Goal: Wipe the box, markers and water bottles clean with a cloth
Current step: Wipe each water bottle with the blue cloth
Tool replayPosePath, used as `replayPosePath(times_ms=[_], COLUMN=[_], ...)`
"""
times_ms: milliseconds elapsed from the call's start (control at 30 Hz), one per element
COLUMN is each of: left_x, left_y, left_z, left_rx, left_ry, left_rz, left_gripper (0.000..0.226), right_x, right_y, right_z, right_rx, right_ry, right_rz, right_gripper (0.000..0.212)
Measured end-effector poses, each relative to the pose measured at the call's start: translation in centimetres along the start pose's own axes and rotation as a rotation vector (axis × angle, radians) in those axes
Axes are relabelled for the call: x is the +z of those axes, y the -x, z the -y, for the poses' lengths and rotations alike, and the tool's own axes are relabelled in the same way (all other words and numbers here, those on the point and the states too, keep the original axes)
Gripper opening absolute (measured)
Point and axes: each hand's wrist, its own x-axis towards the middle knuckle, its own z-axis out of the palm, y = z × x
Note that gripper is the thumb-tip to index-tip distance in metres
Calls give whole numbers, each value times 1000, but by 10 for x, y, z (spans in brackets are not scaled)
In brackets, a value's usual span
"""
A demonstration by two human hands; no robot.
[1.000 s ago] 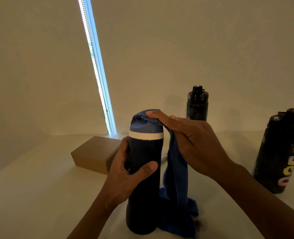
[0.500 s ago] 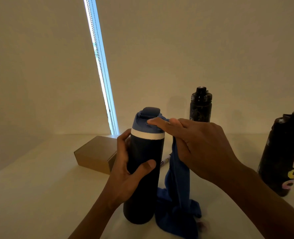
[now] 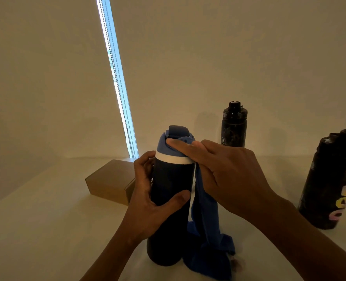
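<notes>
Both hands busy, forearms reach in from below.
Left hand (image 3: 153, 201) grips the dark bottle (image 3: 172, 179), thumb across its front; right hand (image 3: 224, 171) holds the blue cloth (image 3: 206, 216), index finger stretched out flat.

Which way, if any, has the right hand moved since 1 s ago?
Yes, downward: the right hand and blue cloth slid off the top of the blue lid, toward the white band on the navy bottle.
</notes>
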Motion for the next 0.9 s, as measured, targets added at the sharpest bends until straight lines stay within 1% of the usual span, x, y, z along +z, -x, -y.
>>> replayPosePath(times_ms=[33,100,133,167,200,233,267,300,333,367,400,433,467,500,567,667,767,900], left_x=[-1,-3,-4,-4,-4,-4,-4,-3,-4,-3,-3,-3,-3,-3,-4,-7,-9,-12], left_y=[0,-1,-1,-1,-2,-2,-2,-2,-1,-1,-1,-1,-1,-1,0,-3,-5,-6], left_z=[3,4,6,8,5,5,4,3,2,2,2,3,3,3,4,2,5,6], left_rx=[-3,6,3,8,4,4,5,12,18,22,27,27,32,26,24,25,-8,-114], left_ry=[-17,-35,-43,-38,-44,-39,-46,-41,-40,-36,-37,-35,-30,-29,-24,-17,-7,-32], left_rz=[-9,-13,-9,-2,1,4,1,0,2,-7,-10,-14,-9,-8,-6,-15,-10,-4], left_gripper=[92,96,98,98,97,96,95,94,94,94,94,94,94,94,93,90,88,70], right_x=[1,9,13,14,15,16,19,19,20,20,19,18,18,18,18,14,12,17], right_y=[0,4,5,5,5,6,7,6,7,5,4,5,6,8,7,7,4,8], right_z=[-5,-16,-21,-27,-31,-33,-33,-32,-31,-30,-29,-29,-31,-31,-31,-29,-27,-31], right_rx=[-45,-120,-108,-102,-108,-105,-124,-124,-119,-105,-99,-85,-78,-58,43,156,245,558], right_ry=[22,99,126,147,150,176,264,303,305,265,276,271,258,217,127,-3,-171,-570], right_rz=[-47,-147,-172,-196,-185,-146,-167,-172,-192,-191,-216,-237,-280,-299,-286,-236,-178,-163], right_gripper=[36,43,35,52,58,77,70,73,71,64,55,50,52,54,46,55,54,53])
